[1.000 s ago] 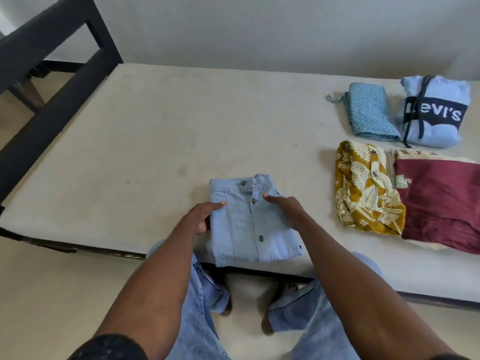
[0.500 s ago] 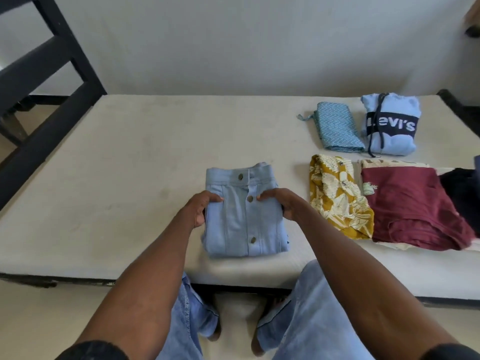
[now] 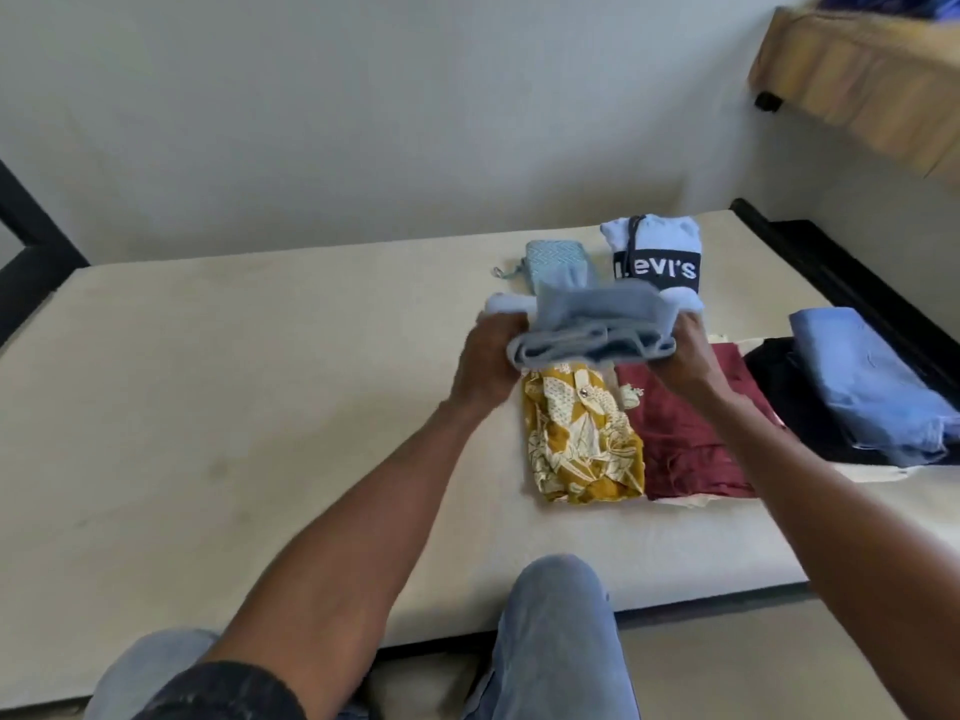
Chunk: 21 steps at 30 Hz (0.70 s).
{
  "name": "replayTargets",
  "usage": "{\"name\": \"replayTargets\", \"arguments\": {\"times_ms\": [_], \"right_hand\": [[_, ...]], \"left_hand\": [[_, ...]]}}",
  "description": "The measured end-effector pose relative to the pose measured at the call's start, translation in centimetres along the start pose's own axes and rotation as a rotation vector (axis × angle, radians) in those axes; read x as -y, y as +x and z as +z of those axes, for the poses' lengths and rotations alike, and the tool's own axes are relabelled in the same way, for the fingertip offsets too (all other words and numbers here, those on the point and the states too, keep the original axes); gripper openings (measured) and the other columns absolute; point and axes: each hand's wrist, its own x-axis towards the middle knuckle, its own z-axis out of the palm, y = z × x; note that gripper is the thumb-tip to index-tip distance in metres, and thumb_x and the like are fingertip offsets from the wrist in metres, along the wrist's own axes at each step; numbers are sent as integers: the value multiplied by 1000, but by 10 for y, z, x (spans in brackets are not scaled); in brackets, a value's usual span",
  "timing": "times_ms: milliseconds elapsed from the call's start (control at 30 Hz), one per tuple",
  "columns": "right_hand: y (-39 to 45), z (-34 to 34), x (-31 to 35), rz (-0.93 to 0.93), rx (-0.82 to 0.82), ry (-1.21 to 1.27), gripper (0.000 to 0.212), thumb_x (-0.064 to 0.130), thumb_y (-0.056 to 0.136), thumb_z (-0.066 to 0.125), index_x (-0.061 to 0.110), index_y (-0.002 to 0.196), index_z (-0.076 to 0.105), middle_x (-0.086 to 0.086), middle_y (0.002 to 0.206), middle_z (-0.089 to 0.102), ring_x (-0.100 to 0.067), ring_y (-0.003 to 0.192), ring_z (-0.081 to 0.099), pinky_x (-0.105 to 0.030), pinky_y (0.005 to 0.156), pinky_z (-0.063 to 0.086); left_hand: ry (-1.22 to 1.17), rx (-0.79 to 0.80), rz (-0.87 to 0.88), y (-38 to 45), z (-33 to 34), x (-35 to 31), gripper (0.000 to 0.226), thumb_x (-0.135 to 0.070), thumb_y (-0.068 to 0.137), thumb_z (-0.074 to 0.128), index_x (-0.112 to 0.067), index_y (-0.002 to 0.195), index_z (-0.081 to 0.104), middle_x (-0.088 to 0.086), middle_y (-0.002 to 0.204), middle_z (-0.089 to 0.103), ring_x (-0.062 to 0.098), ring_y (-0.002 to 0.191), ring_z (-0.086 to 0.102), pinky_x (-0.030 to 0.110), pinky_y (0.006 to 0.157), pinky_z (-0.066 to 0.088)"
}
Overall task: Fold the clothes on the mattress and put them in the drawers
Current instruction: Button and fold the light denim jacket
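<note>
The mattress (image 3: 260, 407) spans my view, on a black bed frame (image 3: 841, 272). Along its right side lie folded clothes: a blue garment (image 3: 872, 381) on a black one (image 3: 779, 387), a maroon shirt (image 3: 680, 433), a yellow print shirt (image 3: 576, 439), a Levi's hoodie (image 3: 657, 262) and a teal cloth (image 3: 550, 259). I hold the folded denim jacket (image 3: 592, 330) in the air above the print shirt; my left grip (image 3: 488, 366) clasps its left edge, my right grip (image 3: 685, 356) its right edge.
</note>
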Motion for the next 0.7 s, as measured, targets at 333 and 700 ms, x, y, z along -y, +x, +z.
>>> {"name": "replayTargets", "arguments": {"times_ms": [333,700], "right_hand": [[-95,64,-95,268,702,-551,39,16,93,48,15,130,61,-9,138,57,-30,112,62,-42,94,52],[-75,119,-54,582,490,-355,59,61,90,49,16,128,54,-11,128,60,-35,121,51,-42,100,40]], "left_hand": [[-3,621,-454,-119,82,56,42,-20,73,48,-4,103,73,13,124,65,26,114,58,34,95,47],[-493,281,-1374,-65,111,76,75,-41,70,87,1,125,57,8,125,61,29,109,61,38,97,51]]}}
